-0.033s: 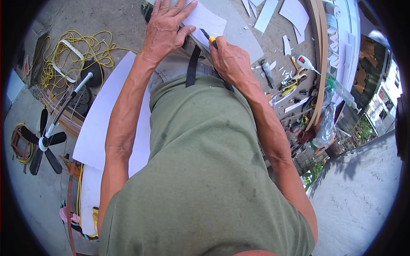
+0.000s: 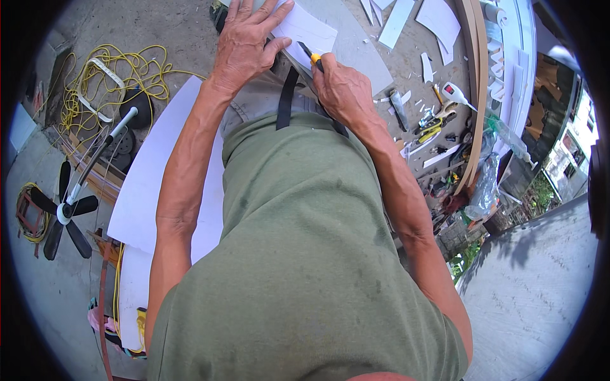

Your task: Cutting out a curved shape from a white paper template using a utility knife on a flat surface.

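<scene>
My left hand (image 2: 250,47) lies flat with fingers spread at the top of the view, pressing on a white sheet piece (image 2: 314,28) with faint lines drawn on it. Under that piece is a grey flat board (image 2: 363,54). My right hand (image 2: 346,94) is wrapped round a utility knife (image 2: 316,58) with a yellow and black handle. Its dark blade points up and left, over the lower part of the white piece, close to my left thumb. Whether the tip touches the surface, I cannot tell.
Left of me are a large white sheet (image 2: 149,184), a tangled yellow cord (image 2: 79,79) and a fan with black blades (image 2: 65,213). White offcuts (image 2: 438,24), a yellow-handled hand tool (image 2: 430,131) and small debris lie to the right, beside curved brown strips (image 2: 478,82).
</scene>
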A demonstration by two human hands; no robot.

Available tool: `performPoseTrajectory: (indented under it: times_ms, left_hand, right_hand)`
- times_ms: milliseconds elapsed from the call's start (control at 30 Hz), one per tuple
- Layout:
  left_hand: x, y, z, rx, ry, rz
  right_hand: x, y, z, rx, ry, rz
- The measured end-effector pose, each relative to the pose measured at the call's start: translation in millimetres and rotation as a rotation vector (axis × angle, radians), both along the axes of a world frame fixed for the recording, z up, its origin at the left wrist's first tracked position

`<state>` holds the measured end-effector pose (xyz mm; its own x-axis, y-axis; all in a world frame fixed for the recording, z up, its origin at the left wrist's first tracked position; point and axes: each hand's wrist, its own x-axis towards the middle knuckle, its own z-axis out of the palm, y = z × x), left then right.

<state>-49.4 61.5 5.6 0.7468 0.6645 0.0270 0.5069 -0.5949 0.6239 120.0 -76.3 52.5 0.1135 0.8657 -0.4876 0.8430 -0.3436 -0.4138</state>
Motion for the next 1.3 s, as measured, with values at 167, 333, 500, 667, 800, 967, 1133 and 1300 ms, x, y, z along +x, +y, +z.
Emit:
performPoseTrajectory:
  times_ms: [167, 333, 500, 667, 800, 967, 1133, 1300]
  left_hand:
    - [-1.0, -0.2, -1.4, -0.011, -0.034, 0.022]
    - [-0.9, -1.0, -4.9, 0.005, -0.042, 0.016]
    - [-1.3, -0.8, -4.8, -0.004, -0.032, 0.016]
    - [0.0, -0.4, -3.6, 0.004, -0.01, 0.014]
    - [3.4, -2.6, -1.9, 0.019, 0.02, 0.041]
    - [6.8, -4.2, 2.2, -0.025, 0.02, 0.095]
    - [8.6, -4.4, 5.9, -0.001, 0.036, 0.134]
    - [7.2, -4.5, 4.2, -0.016, 0.008, 0.146]
  right_hand:
    - [-0.4, 1.2, -2.1, 0.012, 0.011, -0.006]
    - [0.6, 2.1, -3.5, 0.018, 0.011, -0.006]
    - [-0.1, 3.7, -1.9, 0.025, 0.005, 0.005]
    - [-3.5, 5.6, 0.5, 0.028, -0.026, 0.044]
    - [-3.6, 12.5, 7.3, -0.058, -0.048, 0.072]
    - [-6.1, 12.3, 8.2, -0.045, -0.071, 0.106]
    - [-3.3, 15.1, 18.4, -0.132, -0.042, 0.116]
    - [4.8, 11.4, 22.4, -0.127, -0.075, 0.184]
